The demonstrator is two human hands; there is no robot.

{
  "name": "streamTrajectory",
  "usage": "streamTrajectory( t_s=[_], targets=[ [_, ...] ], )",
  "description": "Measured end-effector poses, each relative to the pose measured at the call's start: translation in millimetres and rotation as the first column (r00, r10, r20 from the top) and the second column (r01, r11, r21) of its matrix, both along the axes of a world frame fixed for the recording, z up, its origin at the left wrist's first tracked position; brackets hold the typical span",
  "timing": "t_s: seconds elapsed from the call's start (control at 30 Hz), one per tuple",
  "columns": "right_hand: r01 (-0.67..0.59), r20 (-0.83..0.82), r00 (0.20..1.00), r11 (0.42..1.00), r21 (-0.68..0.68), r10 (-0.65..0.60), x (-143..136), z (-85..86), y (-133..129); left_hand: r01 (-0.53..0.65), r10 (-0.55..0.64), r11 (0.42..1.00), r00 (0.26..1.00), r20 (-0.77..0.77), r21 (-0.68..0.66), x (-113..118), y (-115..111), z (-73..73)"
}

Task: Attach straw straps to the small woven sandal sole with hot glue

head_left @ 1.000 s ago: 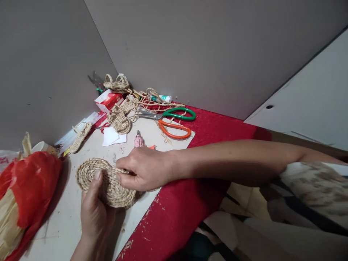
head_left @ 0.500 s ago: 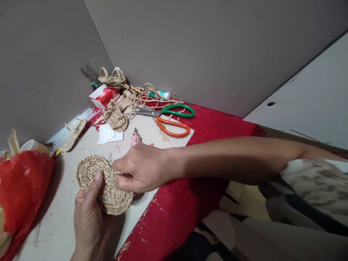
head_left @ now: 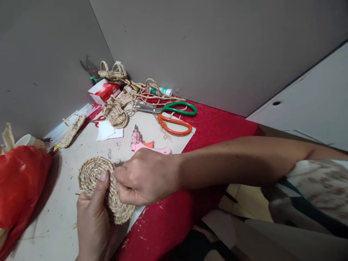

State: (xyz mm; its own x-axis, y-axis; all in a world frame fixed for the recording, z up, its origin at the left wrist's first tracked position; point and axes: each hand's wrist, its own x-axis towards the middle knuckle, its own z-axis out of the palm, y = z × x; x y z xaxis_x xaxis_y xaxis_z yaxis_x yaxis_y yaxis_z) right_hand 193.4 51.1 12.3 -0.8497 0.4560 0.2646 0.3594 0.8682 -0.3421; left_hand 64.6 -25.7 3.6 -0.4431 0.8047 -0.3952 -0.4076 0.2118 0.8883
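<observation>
A woven straw piece (head_left: 94,173) of coiled braid, rounded at both ends like a small sole, is held tilted above the pale board. My left hand (head_left: 94,221) grips it from below, thumb pressed on its top face and fingers hidden underneath. My right hand (head_left: 146,175) is closed in a pinch at its right side, near the narrow middle; the fingertips are partly hidden. Just beyond my right hand a pink glue gun (head_left: 136,139) with an orange trigger lies on the board.
Large scissors (head_left: 176,127) with green and orange handles lie behind. Straw braids (head_left: 115,114), a red-and-white box (head_left: 104,91) and white paper (head_left: 108,132) crowd the corner by the grey wall (head_left: 190,47). A red plastic bag (head_left: 21,185) stands at left. Red cloth (head_left: 160,224) covers the table edge.
The glue gun shows more fully now beyond my right hand. Both hands and the straw piece sit slightly lower and further right in view; the grip looks the same.
</observation>
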Motion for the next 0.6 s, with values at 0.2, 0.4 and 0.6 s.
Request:
streamTrajectory(
  t_s=[0.2,0.4,0.6],
  targets=[
    [-0.031,0.035,0.999,0.998,0.047,0.029,-1.1,-2.0,-5.3,-0.002,0.001,1.000,0.997,-0.078,-0.014,-4.4,-4.0,-5.1],
    [-0.012,-0.019,1.000,0.995,0.098,0.014,-2.2,-8.1,-9.1,0.018,-0.022,0.999,0.987,-0.156,-0.029,-3.5,-5.2,-3.6],
    [-0.066,0.082,0.995,0.996,0.059,0.061,-2.0,-3.0,-10.3,0.009,-0.033,0.994,0.973,-0.228,-0.107,-6.3,-6.6,-6.2]
  ],
)
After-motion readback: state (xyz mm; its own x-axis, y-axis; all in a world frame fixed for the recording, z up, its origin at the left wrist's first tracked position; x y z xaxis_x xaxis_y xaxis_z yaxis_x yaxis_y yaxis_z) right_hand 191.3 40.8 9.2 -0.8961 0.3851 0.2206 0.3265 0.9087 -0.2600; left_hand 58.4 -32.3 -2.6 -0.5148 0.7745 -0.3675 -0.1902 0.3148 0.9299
